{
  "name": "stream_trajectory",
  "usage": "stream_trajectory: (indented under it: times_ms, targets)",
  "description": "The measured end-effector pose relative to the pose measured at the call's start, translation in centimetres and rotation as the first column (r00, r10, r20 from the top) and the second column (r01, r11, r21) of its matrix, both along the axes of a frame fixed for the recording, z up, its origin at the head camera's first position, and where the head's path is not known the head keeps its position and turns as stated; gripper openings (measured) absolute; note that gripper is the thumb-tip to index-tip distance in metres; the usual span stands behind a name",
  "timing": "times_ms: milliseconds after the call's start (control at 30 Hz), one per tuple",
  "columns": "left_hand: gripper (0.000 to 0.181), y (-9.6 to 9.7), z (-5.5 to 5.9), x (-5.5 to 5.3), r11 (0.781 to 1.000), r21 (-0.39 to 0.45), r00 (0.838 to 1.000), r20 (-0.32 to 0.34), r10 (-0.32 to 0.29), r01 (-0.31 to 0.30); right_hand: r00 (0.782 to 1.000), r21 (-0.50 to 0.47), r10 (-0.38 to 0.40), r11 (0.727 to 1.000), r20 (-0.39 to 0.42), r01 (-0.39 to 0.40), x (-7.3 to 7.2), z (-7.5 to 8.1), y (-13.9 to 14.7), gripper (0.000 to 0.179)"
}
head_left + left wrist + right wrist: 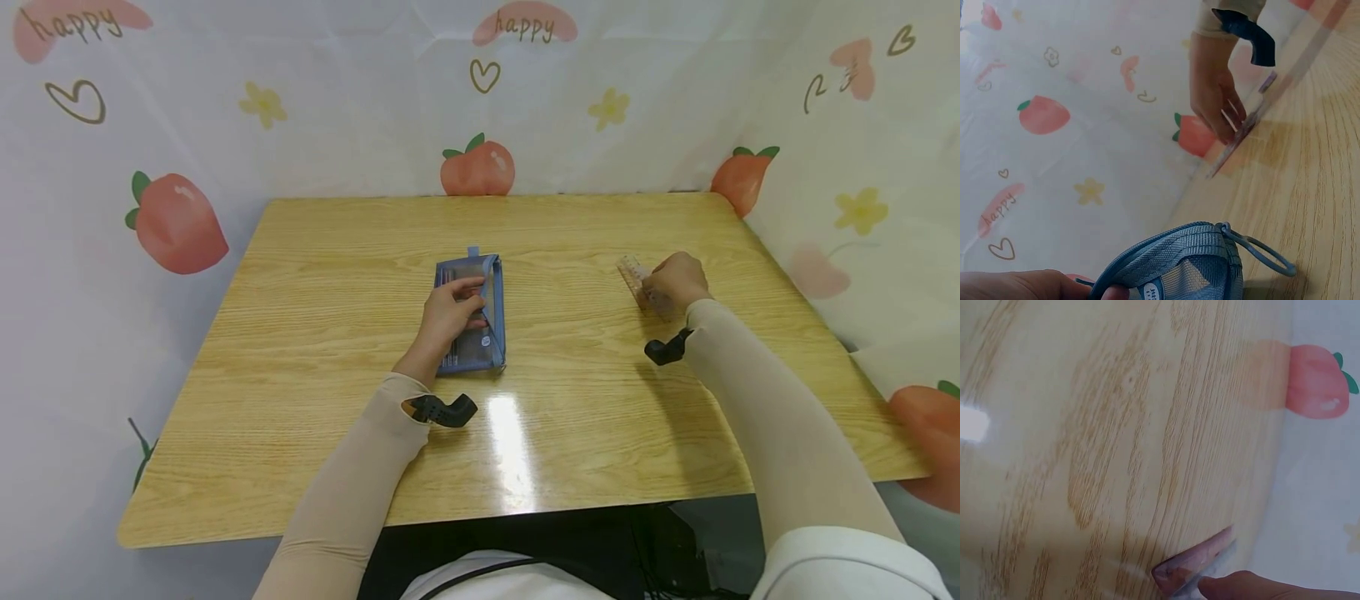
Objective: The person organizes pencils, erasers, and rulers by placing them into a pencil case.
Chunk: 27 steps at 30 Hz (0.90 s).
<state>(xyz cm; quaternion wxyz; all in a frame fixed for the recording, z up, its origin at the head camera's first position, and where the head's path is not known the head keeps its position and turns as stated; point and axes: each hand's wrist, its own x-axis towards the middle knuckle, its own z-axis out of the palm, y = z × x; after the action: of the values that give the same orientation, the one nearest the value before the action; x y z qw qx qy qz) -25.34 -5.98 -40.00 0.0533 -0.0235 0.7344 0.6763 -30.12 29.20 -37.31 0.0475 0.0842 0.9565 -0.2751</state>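
A blue mesh zipper pouch point(471, 354) lies on the table, its see-through front showing thin stick-like things inside. My left hand point(447, 315) is over the pouch and pinches the edge of its opening. In the left wrist view the thumb and a finger lie either side of the blue rim point(1172, 247), near the zipper pull loop point(1266, 253). To the right, my right hand point(678, 282) holds a clear ruler point(633, 271) with pinkish print, slanting low over the table. Only part of the ruler point(1191, 559) shows in the right wrist view, beside the thumb.
The wooden table point(337, 250) has rounded corners and a bright light reflection near its front edge. A white backdrop point(360, 108) with peaches, hearts and flowers stands behind it and along its right side. My lap is below the front edge.
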Motion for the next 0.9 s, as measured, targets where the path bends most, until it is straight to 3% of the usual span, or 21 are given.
stream_trajectory:
  times_ms: [367, 900]
  targets:
    - [0.036, 0.0, -0.1, -0.2, 1.0, 0.005, 1.0, 0.008, -0.003, 0.003, 1.0, -0.033, 0.019, 0.999, -0.012, -0.02, -0.3, -0.2, 0.5, 0.033]
    - [0.037, 0.0, -0.2, -0.2, 1.0, -0.002, 1.0, 0.006, -0.008, 0.008, 0.999, -0.055, -0.04, 0.998, 0.027, 0.042, -1.2, -0.9, 1.1, 0.031]
